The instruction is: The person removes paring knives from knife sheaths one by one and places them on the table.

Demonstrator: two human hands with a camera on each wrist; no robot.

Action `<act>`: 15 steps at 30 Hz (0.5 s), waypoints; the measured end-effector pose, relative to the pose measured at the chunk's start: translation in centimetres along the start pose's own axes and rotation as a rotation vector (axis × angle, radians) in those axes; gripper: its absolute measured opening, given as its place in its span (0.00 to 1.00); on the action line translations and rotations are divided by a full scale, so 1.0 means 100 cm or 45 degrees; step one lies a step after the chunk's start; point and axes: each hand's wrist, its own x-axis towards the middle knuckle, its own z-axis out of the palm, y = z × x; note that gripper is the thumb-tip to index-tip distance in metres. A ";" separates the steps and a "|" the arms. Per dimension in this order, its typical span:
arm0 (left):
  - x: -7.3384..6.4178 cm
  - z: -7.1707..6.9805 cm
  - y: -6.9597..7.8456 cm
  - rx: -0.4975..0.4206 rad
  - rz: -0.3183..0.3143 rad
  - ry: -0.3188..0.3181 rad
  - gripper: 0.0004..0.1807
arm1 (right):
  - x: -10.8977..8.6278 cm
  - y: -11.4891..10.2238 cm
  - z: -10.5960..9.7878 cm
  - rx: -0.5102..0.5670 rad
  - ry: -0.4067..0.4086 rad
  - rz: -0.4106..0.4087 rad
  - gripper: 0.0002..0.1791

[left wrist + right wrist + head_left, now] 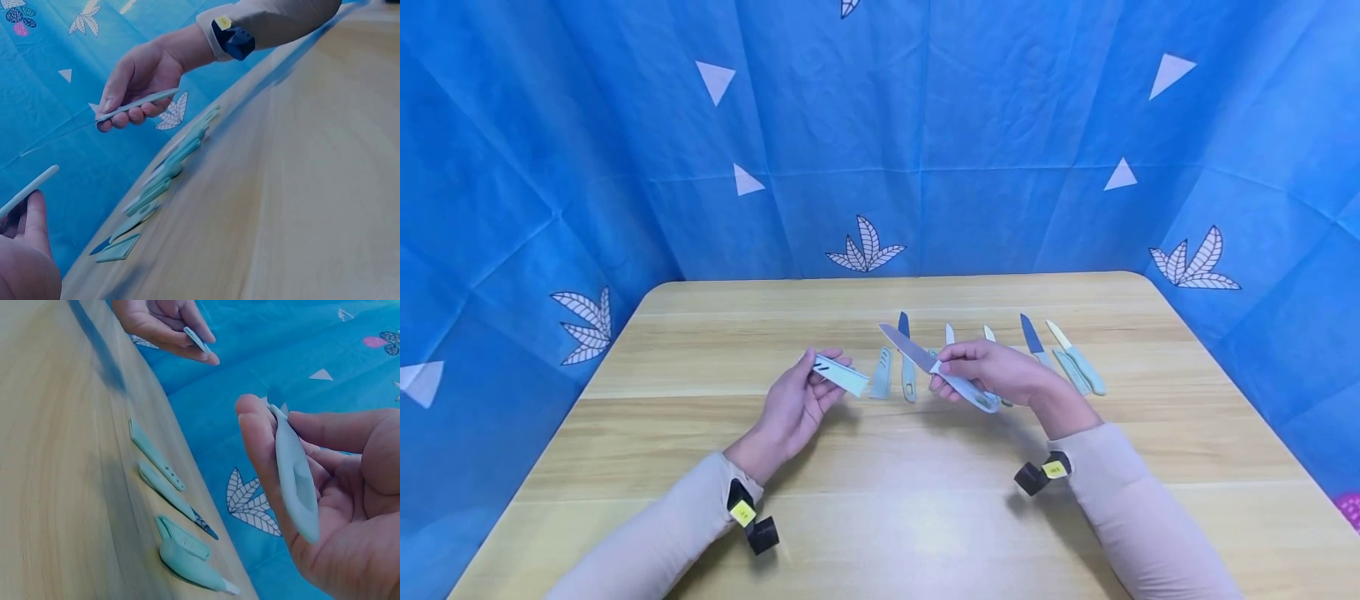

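Note:
My left hand [790,412] holds a pale green blade cover [844,377] between thumb and fingers, raised over the left-middle of the table. To its right, my right hand [992,368] pinches a kitchen knife [917,353] where blade and handle meet. The blade points up and left, towards the cover, and the two are apart. In the right wrist view the knife's pale green handle [289,459] lies across the fingers, its slot showing near the end. In the left wrist view the thin blade is faint against the blue cloth.
Beneath the hands, a row of small knives and covers lies on the wooden table [715,333]. It includes a loose cover [882,375], a dark-bladed knife [909,379], another dark blade [1031,335] and a pale-bladed knife [1081,362]. A blue cloth [880,125] hangs behind.

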 end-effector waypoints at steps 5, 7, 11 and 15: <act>0.005 -0.003 0.003 0.036 0.000 0.007 0.25 | 0.004 -0.004 0.005 -0.019 0.042 0.009 0.16; 0.007 -0.005 0.004 0.052 0.001 0.010 0.25 | 0.005 -0.006 0.007 -0.041 0.058 0.014 0.16; 0.010 -0.007 0.007 0.084 0.002 0.009 0.23 | 0.009 -0.012 0.012 -0.039 0.094 0.031 0.14; 0.013 -0.010 0.010 0.101 0.003 0.003 0.21 | 0.015 -0.015 0.016 -0.025 0.119 0.040 0.13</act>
